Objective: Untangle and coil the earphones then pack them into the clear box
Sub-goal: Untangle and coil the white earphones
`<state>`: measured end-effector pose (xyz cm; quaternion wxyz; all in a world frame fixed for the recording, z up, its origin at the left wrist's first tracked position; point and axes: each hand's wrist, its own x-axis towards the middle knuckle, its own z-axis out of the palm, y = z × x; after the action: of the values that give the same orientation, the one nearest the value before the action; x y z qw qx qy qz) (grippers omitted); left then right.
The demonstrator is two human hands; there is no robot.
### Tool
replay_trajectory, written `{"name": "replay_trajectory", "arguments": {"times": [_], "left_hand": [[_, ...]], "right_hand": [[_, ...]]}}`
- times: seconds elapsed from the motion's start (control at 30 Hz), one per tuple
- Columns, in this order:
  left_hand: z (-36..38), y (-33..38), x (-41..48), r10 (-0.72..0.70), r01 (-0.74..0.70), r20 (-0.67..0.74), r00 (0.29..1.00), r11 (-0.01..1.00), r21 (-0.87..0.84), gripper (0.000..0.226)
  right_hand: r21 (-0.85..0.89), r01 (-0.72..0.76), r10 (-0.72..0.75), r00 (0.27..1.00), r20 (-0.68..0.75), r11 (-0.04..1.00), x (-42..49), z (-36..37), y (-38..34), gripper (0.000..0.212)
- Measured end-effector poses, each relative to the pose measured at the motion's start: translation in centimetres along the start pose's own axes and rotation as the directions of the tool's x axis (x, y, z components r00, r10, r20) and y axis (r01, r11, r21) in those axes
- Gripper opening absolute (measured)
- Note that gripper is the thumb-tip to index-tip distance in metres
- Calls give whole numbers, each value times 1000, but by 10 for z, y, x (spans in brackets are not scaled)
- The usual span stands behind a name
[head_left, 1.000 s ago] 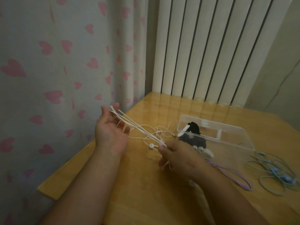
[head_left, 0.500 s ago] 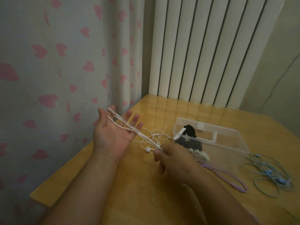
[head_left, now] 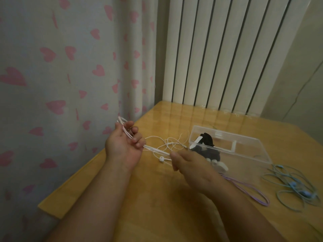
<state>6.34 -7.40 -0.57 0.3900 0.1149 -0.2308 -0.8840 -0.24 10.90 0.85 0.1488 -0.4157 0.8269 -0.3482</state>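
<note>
White earphones (head_left: 158, 148) stretch in several strands between my two hands above the wooden table's left part. My left hand (head_left: 124, 145) is palm up, fingers curled around one end of the strands, which loop out past the fingertips. My right hand (head_left: 188, 163) pinches the other end of the bundle. One white earbud (head_left: 161, 159) dangles below the strands, and loose loops trail toward the clear box (head_left: 244, 145). The box stands open to the right, holding a black coiled earphone set (head_left: 208, 145) at its near left end.
Purple earphones (head_left: 251, 194) lie on the table (head_left: 157, 206) beside my right forearm. A loose pile of blue earphones (head_left: 293, 186) lies at the right edge. The heart-patterned curtain (head_left: 52, 75) hangs left of the table, and a white ribbed panel (head_left: 218, 58) stands behind it.
My left hand's fingers have curled closed around the white strands, having been spread flat before. Both hands have drawn slightly closer together; the strands now span a shorter gap.
</note>
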Motion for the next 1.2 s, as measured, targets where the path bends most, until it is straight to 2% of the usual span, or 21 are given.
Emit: {"name": "replay_trajectory", "arguments": {"times": [0.13, 0.23, 0.27, 0.4, 0.47, 0.6, 0.73, 0.83, 0.93, 1.03, 1.1, 1.2], "left_hand": [[-1, 0, 2, 0, -1, -24, 1000, 999, -42, 40], [-3, 2, 0, -95, 92, 45, 994, 993, 69, 40], [-3, 2, -2, -137, 126, 77, 988, 982, 138, 40], [-2, -3, -8, -323, 229, 174, 930, 882, 411, 42], [-1, -6, -12, -402, 254, 214, 890, 828, 500, 42], [0, -11, -19, -535, 267, 266, 802, 719, 641, 39], [1, -14, -24, -617, 246, 314, 722, 652, 717, 40], [3, -17, -28, -667, 263, 276, 692, 589, 764, 42], [5, -18, -30, -690, 289, 239, 683, 556, 779, 42], [7, -18, -31, -696, 321, 223, 682, 559, 764, 40], [8, -16, -32, -668, 332, 238, 705, 607, 722, 36], [8, -14, -32, -562, 217, 337, 755, 700, 681, 10]], "right_hand": [[7, -32, 31, 997, 66, 999, 2, 1, 3, 39], [3, -29, 29, 999, 37, 1000, 1, 0, 3, 33], [37, -30, 29, 1000, 4, 999, 1, -1, 4, 29], [355, -78, 142, 977, -156, 932, 4, -3, 4, 25], [436, -59, 165, 964, -210, 898, 6, -1, 4, 22], [457, -19, 149, 956, -252, 889, 8, 3, 8, 14], [473, 27, 100, 965, -241, 881, 8, 4, 8, 11], [473, 102, 27, 966, -258, 875, 5, 5, 6, 10], [460, 112, 27, 958, -284, 881, 5, 7, 4, 8], [483, 58, 82, 961, -263, 874, 7, 7, 4, 15], [517, 31, 114, 962, -247, 855, 8, 6, 3, 17], [651, -6, 180, 963, -200, 759, 7, 1, 0, 21]]}}
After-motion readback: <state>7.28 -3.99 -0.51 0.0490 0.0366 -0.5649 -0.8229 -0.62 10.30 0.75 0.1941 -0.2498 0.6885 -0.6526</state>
